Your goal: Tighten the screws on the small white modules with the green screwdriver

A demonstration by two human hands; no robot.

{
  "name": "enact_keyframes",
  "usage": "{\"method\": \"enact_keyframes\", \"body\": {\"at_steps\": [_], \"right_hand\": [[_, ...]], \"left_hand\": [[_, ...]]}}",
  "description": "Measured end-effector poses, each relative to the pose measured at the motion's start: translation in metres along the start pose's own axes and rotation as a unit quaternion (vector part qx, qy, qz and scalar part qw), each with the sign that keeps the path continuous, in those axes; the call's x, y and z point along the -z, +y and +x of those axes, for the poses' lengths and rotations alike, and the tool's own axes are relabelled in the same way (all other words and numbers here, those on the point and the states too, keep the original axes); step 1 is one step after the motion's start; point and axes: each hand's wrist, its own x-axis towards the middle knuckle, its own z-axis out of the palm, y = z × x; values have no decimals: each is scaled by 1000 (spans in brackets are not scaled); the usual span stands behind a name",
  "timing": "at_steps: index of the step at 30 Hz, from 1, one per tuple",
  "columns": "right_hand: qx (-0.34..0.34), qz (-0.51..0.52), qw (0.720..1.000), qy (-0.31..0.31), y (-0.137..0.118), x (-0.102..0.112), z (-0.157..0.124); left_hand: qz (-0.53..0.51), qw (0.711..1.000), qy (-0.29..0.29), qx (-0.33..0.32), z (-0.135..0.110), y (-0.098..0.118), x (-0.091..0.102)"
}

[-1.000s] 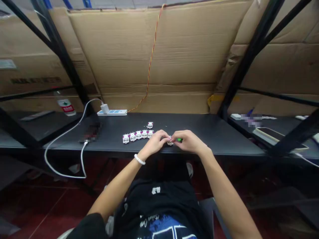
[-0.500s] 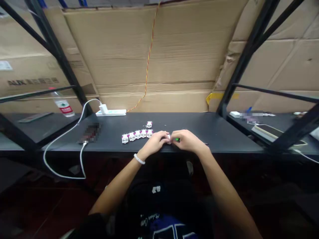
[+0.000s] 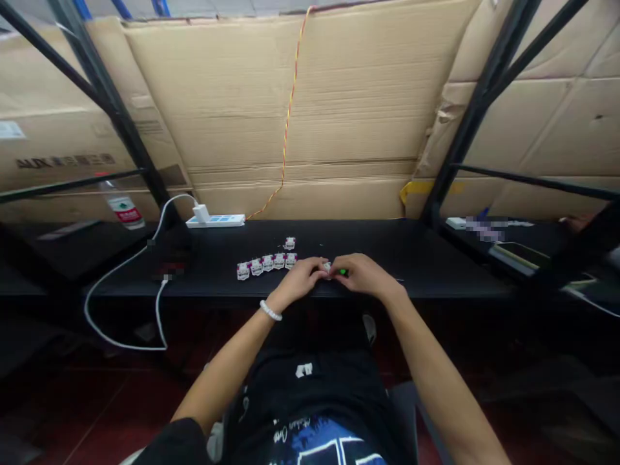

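Note:
Near the front edge of the black table, my left hand (image 3: pixel 306 274) is closed, its fingertips pinching a small white part (image 3: pixel 326 267). My right hand (image 3: pixel 362 274) comes in from the other side, fingers bent and closed, with its fingertips at the same part. A bit of a green object (image 3: pixel 343 272) shows between the right fingers; its kind is mostly hidden. To the left of my hands is a row of several small white-and-purple parts (image 3: pixel 268 262). One more white-and-purple part (image 3: pixel 289 243) lies behind the row's right end.
A white power strip (image 3: pixel 227 221) with a plugged-in charger stands at the back left. Its white cable (image 3: pixel 104 271) loops over the front edge to a dark device (image 3: pixel 173 268). Black rack posts (image 3: pixel 465 129) flank the table, and cardboard (image 3: pixel 358 110) closes the back.
The picture's brightness has shifted, with the cardboard and shirt lighter and the tabletop darker. Both hands stay nearly in place, and the white part between them shows slightly more.

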Motion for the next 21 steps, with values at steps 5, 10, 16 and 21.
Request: {"method": "enact_keyframes", "body": {"at_steps": [5, 10, 16, 21], "right_hand": [[0, -3, 1000, -1, 1, -1, 0], [1, -2, 1000, 0, 0, -1, 0], [1, 2, 1000, -3, 0, 0, 0], [3, 10, 1000, 3, 2, -2, -1]], "left_hand": [[-8, 1000, 2, 0, 0, -1, 0], [6, 1000, 5, 2, 0, 1, 0], [2, 1000, 8, 4, 0, 5, 1], [1, 1000, 10, 2, 0, 5, 1]]}}
